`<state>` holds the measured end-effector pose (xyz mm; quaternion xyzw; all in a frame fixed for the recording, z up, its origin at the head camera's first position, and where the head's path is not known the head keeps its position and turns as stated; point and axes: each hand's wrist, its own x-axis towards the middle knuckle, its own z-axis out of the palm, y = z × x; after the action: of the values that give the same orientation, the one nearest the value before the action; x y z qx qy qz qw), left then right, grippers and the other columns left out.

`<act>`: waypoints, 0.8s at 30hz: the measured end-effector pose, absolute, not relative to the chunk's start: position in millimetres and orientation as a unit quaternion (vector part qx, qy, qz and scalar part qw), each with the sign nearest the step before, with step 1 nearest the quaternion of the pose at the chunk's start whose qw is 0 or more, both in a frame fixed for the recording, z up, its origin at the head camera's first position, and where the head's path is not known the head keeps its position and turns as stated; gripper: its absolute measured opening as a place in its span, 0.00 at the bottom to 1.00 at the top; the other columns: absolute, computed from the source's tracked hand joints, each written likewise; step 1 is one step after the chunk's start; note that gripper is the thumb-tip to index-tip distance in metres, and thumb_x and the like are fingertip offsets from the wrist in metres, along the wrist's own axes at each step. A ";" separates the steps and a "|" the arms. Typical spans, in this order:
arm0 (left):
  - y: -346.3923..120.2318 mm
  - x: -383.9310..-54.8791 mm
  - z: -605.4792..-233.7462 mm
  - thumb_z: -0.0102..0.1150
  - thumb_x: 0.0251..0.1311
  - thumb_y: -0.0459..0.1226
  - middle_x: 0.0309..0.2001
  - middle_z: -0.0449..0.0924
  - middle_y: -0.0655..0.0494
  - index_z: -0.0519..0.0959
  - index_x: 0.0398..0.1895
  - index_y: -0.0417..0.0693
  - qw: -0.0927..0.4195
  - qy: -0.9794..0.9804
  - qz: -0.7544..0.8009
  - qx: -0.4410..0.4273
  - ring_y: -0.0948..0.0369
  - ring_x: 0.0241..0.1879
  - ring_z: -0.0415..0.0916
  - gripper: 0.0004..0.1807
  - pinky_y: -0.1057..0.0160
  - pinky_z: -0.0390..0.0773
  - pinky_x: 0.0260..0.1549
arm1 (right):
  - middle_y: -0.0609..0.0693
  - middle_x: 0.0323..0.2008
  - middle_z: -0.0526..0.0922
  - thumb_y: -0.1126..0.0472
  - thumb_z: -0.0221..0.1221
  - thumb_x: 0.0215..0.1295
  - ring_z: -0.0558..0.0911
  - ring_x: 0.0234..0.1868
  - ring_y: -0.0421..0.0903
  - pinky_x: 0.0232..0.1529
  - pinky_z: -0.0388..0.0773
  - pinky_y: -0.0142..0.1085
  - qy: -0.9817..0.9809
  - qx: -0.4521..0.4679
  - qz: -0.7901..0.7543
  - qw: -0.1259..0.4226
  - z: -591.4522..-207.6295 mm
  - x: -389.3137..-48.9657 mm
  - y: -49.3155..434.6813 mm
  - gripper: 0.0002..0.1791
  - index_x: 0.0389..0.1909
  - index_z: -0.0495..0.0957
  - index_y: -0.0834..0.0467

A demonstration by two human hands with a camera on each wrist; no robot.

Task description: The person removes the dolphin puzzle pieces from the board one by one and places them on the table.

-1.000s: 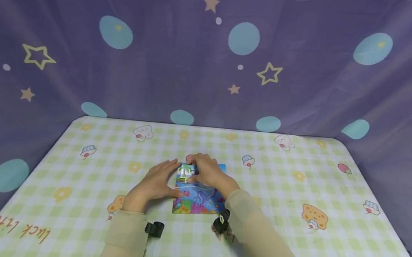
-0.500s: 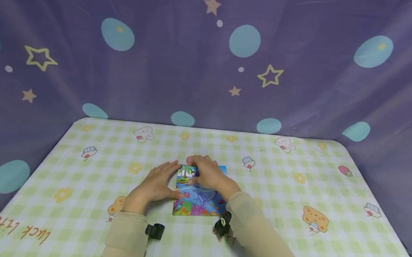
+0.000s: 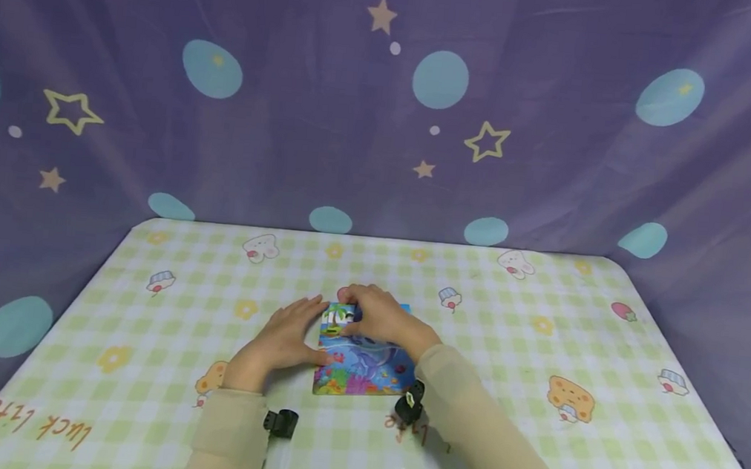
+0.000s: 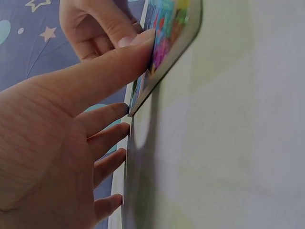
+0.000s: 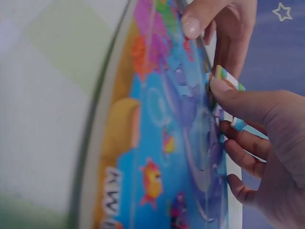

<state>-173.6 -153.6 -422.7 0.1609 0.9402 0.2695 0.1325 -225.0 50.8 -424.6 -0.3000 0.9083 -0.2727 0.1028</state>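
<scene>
Since a second ago, only the puzzle piece (image 5: 232, 80) has noticeably changed: its palm-tree face was washed out by glare then and shows its colours now, so I judge its tilt has altered. Both hands have hardly shifted. I have the puzzle board (image 3: 335, 389) lying flat midway between the left and right edges of the surface (image 3: 507, 335), well apart from the far edge, with the piece at the board's far left corner.

My right hand (image 3: 378, 315) is nearly closed, pinching that piece between thumb and fingers; the right wrist view shows it tilted up from the board. My left hand (image 3: 282, 338) is spread wide and grips nothing, its thumb resting on the board's left edge and its fingertips on the surface beside it.

What worries me is pressing while the piece is tilted: a tab could catch on its neighbour and bend, or lever that neighbour up. With only a thumb bracing the left edge, a sideways push might also slide the board. My right hand covers much of the far edge, so I cannot check the fit there.
</scene>
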 end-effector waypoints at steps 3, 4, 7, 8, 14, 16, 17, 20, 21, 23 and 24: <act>-154.1 -173.7 -422.9 0.76 0.48 0.50 0.76 0.52 0.40 0.58 0.75 0.38 0.133 0.940 0.270 0.160 0.41 0.75 0.45 0.55 0.34 0.42 0.71 | 0.51 0.47 0.83 0.59 0.67 0.64 0.79 0.51 0.48 0.56 0.76 0.44 0.900 -0.313 -0.290 0.091 -423.3 -226.8 51.6 0.15 0.49 0.78 0.56; -154.2 -173.6 -422.8 0.76 0.48 0.50 0.76 0.52 0.40 0.58 0.75 0.39 0.133 0.940 0.270 0.160 0.41 0.75 0.45 0.55 0.34 0.42 0.71 | 0.51 0.46 0.83 0.61 0.66 0.65 0.80 0.50 0.48 0.54 0.77 0.42 0.896 -0.317 -0.297 0.088 -422.7 -227.3 52.2 0.12 0.48 0.78 0.56; -154.0 -173.8 -422.8 0.76 0.48 0.50 0.76 0.52 0.41 0.58 0.75 0.39 0.135 0.940 0.269 0.158 0.41 0.75 0.45 0.55 0.34 0.41 0.71 | 0.49 0.42 0.84 0.62 0.65 0.65 0.82 0.46 0.46 0.51 0.79 0.38 0.885 -0.326 -0.321 0.085 -420.3 -228.1 53.9 0.08 0.44 0.79 0.56; -153.8 -173.8 -422.9 0.76 0.48 0.50 0.76 0.52 0.41 0.58 0.75 0.39 0.135 0.940 0.269 0.159 0.41 0.75 0.45 0.54 0.34 0.41 0.71 | 0.49 0.41 0.84 0.63 0.65 0.66 0.83 0.45 0.45 0.49 0.79 0.37 0.881 -0.327 -0.330 0.088 -419.5 -227.9 54.7 0.08 0.43 0.79 0.56; -154.1 -174.2 -422.6 0.75 0.48 0.51 0.76 0.52 0.41 0.58 0.75 0.39 0.136 0.941 0.266 0.158 0.41 0.75 0.45 0.55 0.35 0.41 0.71 | 0.48 0.38 0.85 0.64 0.64 0.66 0.83 0.42 0.43 0.46 0.80 0.35 0.866 -0.336 -0.358 0.093 -415.1 -227.0 57.6 0.05 0.42 0.79 0.56; -153.9 -174.0 -422.3 0.75 0.48 0.52 0.76 0.52 0.41 0.59 0.75 0.40 0.135 0.942 0.265 0.157 0.41 0.75 0.45 0.55 0.35 0.41 0.71 | 0.49 0.38 0.85 0.64 0.64 0.66 0.83 0.41 0.44 0.47 0.81 0.38 0.861 -0.339 -0.368 0.087 -414.4 -227.3 58.8 0.06 0.42 0.80 0.57; -153.7 -174.0 -422.2 0.76 0.48 0.51 0.76 0.52 0.41 0.59 0.75 0.40 0.135 0.942 0.264 0.157 0.41 0.75 0.45 0.55 0.35 0.41 0.71 | 0.49 0.38 0.86 0.64 0.64 0.66 0.83 0.41 0.44 0.47 0.81 0.39 0.860 -0.340 -0.372 0.083 -414.4 -227.6 59.6 0.06 0.43 0.81 0.57; -153.1 -174.0 -422.1 0.76 0.47 0.50 0.76 0.53 0.41 0.59 0.75 0.40 0.131 0.943 0.264 0.155 0.41 0.75 0.45 0.54 0.35 0.42 0.71 | 0.47 0.37 0.86 0.64 0.65 0.65 0.83 0.40 0.44 0.46 0.81 0.40 0.860 -0.338 -0.376 0.072 -413.8 -228.7 62.8 0.08 0.44 0.82 0.57; -152.8 -173.8 -422.0 0.76 0.47 0.50 0.76 0.53 0.41 0.59 0.75 0.40 0.131 0.943 0.264 0.156 0.41 0.75 0.45 0.54 0.35 0.42 0.71 | 0.46 0.36 0.86 0.63 0.65 0.65 0.83 0.40 0.43 0.46 0.81 0.39 0.862 -0.335 -0.373 0.071 -413.4 -228.9 64.0 0.08 0.44 0.82 0.57; -152.7 -173.8 -421.5 0.76 0.47 0.50 0.76 0.53 0.41 0.59 0.75 0.40 0.131 0.943 0.264 0.154 0.41 0.75 0.45 0.54 0.35 0.42 0.71 | 0.45 0.36 0.86 0.62 0.65 0.65 0.83 0.40 0.42 0.44 0.81 0.37 0.866 -0.326 -0.372 0.073 -412.4 -229.0 67.3 0.07 0.43 0.83 0.55; -152.6 -173.5 -420.8 0.76 0.47 0.50 0.76 0.53 0.41 0.59 0.75 0.40 0.132 0.943 0.264 0.154 0.41 0.75 0.45 0.54 0.35 0.42 0.71 | 0.44 0.36 0.86 0.62 0.65 0.66 0.83 0.40 0.42 0.44 0.81 0.36 0.867 -0.323 -0.372 0.075 -411.3 -228.8 69.1 0.06 0.42 0.83 0.54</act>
<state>-173.5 -152.6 -420.8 0.1538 0.9431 0.2635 0.1319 -228.8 69.1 -411.3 -0.3232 0.8669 -0.3720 0.0753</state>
